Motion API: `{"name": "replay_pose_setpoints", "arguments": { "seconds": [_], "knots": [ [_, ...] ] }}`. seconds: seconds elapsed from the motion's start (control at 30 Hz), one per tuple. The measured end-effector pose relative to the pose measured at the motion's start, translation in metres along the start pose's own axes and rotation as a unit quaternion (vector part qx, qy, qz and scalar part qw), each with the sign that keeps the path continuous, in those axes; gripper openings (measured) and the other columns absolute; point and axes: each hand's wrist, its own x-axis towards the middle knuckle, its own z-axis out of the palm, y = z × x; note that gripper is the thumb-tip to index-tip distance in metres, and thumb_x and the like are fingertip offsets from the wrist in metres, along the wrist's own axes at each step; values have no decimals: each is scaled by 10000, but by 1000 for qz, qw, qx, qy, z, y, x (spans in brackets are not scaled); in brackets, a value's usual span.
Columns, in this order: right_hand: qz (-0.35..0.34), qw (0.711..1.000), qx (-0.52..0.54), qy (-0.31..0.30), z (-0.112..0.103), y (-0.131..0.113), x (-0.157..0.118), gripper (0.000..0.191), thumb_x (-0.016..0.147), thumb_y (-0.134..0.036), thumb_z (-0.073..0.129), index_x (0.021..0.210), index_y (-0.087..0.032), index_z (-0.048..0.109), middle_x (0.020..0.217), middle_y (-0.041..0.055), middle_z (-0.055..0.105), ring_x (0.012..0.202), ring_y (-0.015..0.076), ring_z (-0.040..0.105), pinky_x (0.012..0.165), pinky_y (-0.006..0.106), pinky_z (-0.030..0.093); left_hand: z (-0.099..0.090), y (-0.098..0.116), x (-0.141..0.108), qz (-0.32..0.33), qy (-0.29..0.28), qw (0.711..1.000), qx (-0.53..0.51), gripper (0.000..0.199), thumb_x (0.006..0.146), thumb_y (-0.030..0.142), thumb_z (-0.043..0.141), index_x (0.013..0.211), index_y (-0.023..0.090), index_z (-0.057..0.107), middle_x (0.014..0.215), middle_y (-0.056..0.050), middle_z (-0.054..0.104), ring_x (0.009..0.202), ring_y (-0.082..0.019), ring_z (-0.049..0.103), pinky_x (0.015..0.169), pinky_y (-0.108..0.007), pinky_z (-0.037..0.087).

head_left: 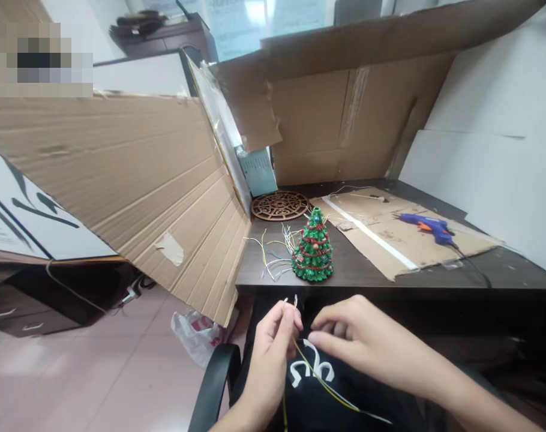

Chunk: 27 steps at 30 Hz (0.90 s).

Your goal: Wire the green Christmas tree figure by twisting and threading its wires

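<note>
My left hand (277,330) pinches thin yellow and white wires (318,377) just in front of the table edge; their short ends stick up above its fingertips and the rest hangs down over dark clothing. Close by on the right is my right hand (345,330), its fingers curled with thumb and forefinger near each other; whether anything lies between them is too small to tell. Beyond the hands, a green Christmas tree figure (314,252) with red garlands stands upright at the table edge. More loose wires (273,259) spread out behind and left of it.
A round openwork trivet (279,206) lies behind the tree. On the right, a blue glue gun (428,227) rests on flat cardboard (367,240) with a white strip. Cardboard walls (165,198) enclose the table (264,231). A chair armrest (216,384) is at lower left.
</note>
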Motion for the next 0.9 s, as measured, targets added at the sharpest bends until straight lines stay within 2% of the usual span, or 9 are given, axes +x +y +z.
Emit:
{"name": "replay_pose_setpoints", "arguments": {
  "seconds": [0.07,0.13,0.2,0.3,0.43,0.53,0.67,0.8,0.9],
  "knots": [
    [-6,996,66,58,-4,1,4,304,901,-440,687,998,-168,781,789,44,723,626,123,641,561,208,491,-1,-3,-1,-28,-26,998,-44,432,1044,507,613,820,157,493,730,19,397,599,-112,255,527,-195,235],
    [-33,988,130,83,-3,2,10,303,887,-409,710,1032,-154,785,879,73,740,693,146,684,607,222,548,0,-6,-2,-45,-39,996,-69,481,1019,540,652,794,160,461,695,32,350,593,-109,229,517,-189,217],
    [-70,979,172,81,1,1,15,242,884,-362,718,975,-151,796,896,83,738,740,161,705,636,227,571,1,-7,-3,-55,-47,994,-81,514,994,578,678,791,158,462,678,41,317,588,-105,215,508,-186,200],
    [-112,968,204,91,7,0,19,211,900,-329,701,873,-141,794,814,75,718,657,145,695,605,220,565,1,-6,-4,-70,-83,991,-76,518,1007,610,624,814,141,517,627,38,345,556,-102,232,494,-199,184],
    [-95,966,211,113,7,0,20,204,884,-321,718,859,-136,800,818,82,726,659,140,695,604,200,556,-2,-4,-3,-80,-144,985,-45,520,1054,592,501,872,112,584,558,19,402,502,-108,286,502,-225,201],
    [-42,966,238,94,4,3,21,212,861,-329,740,870,-129,808,835,92,740,691,142,688,619,196,564,-2,-5,-3,-57,-137,989,-17,551,1033,625,535,822,117,571,585,31,360,520,-105,261,529,-238,206],
    [4,956,294,27,2,7,24,275,820,-362,785,928,-110,813,785,97,733,660,125,643,549,177,543,-4,-9,-6,-35,-119,990,61,624,1027,686,518,758,125,568,637,16,336,586,-123,278,550,-256,187],
    [4,947,322,-6,2,10,27,313,805,-404,796,869,-98,816,835,123,741,602,98,621,499,157,514,-8,-14,-9,-36,-124,984,119,647,1032,704,498,769,124,613,732,-27,436,664,-146,366,580,-246,259],
    [-13,944,331,-6,4,11,28,297,784,-384,818,851,-94,815,807,116,733,555,87,614,499,162,513,-8,-14,-8,-56,-140,986,76,628,1011,712,539,793,125,597,706,-9,418,607,-122,328,541,-222,246]
  ]
}}
